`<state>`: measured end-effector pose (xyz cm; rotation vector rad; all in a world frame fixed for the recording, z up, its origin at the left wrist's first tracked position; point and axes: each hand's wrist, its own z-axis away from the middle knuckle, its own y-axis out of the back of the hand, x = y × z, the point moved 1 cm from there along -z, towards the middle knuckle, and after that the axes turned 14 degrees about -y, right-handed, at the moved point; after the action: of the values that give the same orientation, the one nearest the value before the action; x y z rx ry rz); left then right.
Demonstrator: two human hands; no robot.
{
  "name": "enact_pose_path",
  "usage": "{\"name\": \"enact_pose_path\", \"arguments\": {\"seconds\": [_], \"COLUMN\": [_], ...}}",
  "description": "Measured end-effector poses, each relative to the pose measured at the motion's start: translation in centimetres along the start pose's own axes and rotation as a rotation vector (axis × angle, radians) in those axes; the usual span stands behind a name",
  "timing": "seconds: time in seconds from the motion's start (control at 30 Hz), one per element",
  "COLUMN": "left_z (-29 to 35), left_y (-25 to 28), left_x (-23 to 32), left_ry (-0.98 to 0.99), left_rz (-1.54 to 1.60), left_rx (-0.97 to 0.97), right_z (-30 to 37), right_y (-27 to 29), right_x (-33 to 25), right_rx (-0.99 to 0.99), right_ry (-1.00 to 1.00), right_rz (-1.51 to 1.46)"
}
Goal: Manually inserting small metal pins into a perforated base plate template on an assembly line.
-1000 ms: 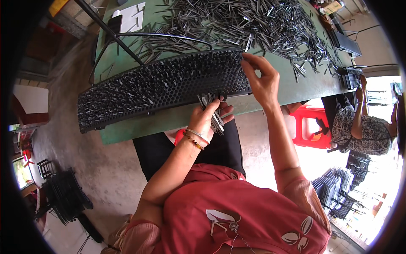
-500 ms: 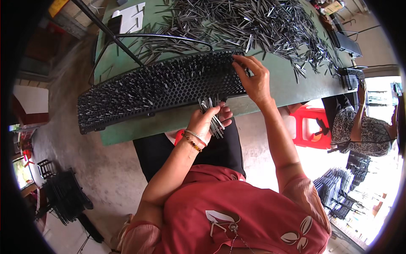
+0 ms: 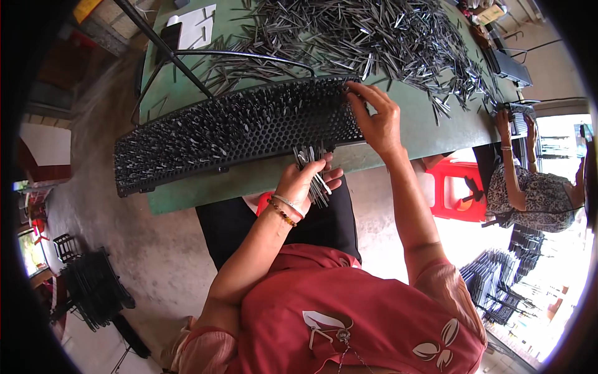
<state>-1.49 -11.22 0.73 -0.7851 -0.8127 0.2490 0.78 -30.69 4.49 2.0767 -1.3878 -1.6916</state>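
A long black panel full of round holes [image 3: 280,132] lies slanted along the near edge of the green table [image 3: 430,134]. Thin dark strips stand upright in its left and upper parts, while bare holes show along the lower right. Just below the panel, my left hand [image 3: 295,184] is closed around a fanned bundle of thin strips [image 3: 319,184]. My right hand [image 3: 381,123] is at the panel's far right end, thumb and fingertips close together by the top edge. Whatever lies between those fingertips is too small and dark to make out.
A big loose pile of dark strips [image 3: 374,37] covers the table's far side. Black metal bars [image 3: 243,55] rise behind the panel. A phone [image 3: 170,35] and white paper [image 3: 199,26] lie far left. Right, a co-worker [image 3: 532,196] sits near a red stool [image 3: 439,193].
My right hand has shifted slightly, its fingers a little lower and closer together at the panel's end. My left hand has hardly moved. The co-worker's arms now reach toward the table.
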Motion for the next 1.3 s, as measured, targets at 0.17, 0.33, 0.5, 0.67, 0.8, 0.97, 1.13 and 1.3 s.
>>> {"name": "enact_pose_path", "arguments": {"seconds": [0.17,0.33,0.5,0.67,0.8,0.97,1.13,1.3], "left_z": [0.1,0.3,0.6,0.3,-0.1,-0.1,-0.4,-0.5], "left_y": [-0.1,-1.1,-0.9,-0.3,0.6,0.4,1.2,1.2], "left_x": [0.3,1.1,0.8,0.6,0.4,0.5,-0.1,-0.3], "left_ry": [-0.062,-0.078,-0.095,-0.044,-0.014,0.016,0.037,0.038], "left_rz": [0.037,0.013,-0.094,-0.011,0.042,0.070,0.070,0.080], "left_rx": [-0.017,-0.022,-0.052,-0.010,-0.037,-0.034,-0.038,-0.045], "right_z": [0.2,2.7,4.1,5.4,6.7,7.3,7.5,7.5], "right_y": [1.8,1.9,1.3,2.3,2.2,2.1,2.2,2.2], "right_x": [-1.7,-2.8,-3.5,-3.6,-4.0,-3.3,-3.2,-2.6], "right_rx": [-0.087,-0.524,-0.566,-0.472,-0.466,-0.320,-0.273,-0.230], "right_ry": [-0.257,-0.484,-0.389,-0.176,0.208,0.531,0.646,0.714], "right_rz": [-0.345,-0.424,-0.329,-0.275,-0.101,0.120,0.155,0.188]}}
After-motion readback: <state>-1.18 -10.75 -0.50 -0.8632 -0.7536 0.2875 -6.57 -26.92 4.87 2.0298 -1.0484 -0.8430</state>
